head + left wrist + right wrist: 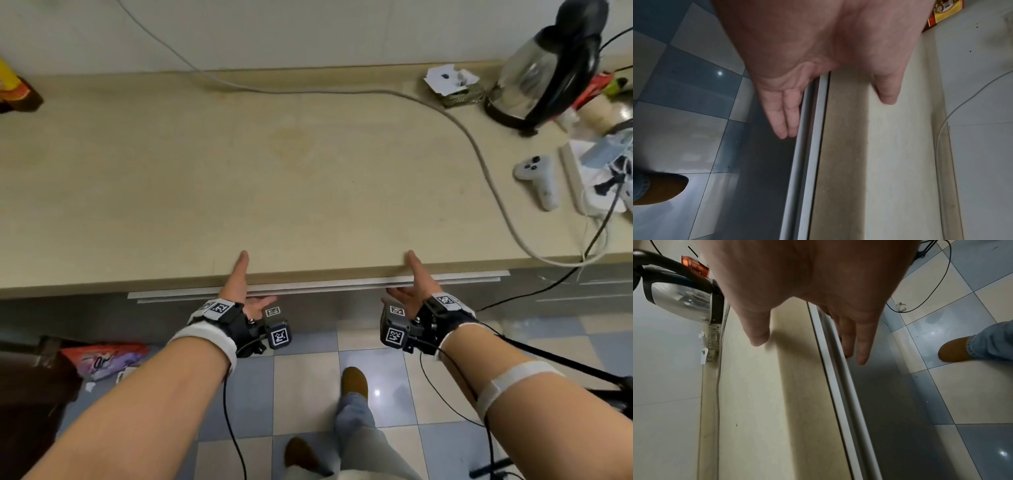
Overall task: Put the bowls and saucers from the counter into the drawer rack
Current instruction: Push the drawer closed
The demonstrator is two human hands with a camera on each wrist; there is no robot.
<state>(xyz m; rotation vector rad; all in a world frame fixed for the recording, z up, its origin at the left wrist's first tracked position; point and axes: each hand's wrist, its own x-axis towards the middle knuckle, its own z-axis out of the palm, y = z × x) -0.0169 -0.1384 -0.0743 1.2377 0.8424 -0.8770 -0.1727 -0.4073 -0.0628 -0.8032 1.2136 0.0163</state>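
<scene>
No bowl, saucer or rack shows in any view. The grey drawer front under the beige counter looks closed. Its pale handle rail runs just below the counter edge. My left hand has its thumb on the countertop and straight fingers against the drawer front beside the rail. My right hand mirrors it further right, with its fingers flat along the rail. Neither hand holds anything.
At the counter's right end stand a glass kettle, a white controller and a power strip with plugs. A grey cable crosses the countertop. A plastic bag and my brown slippers are on the tiled floor.
</scene>
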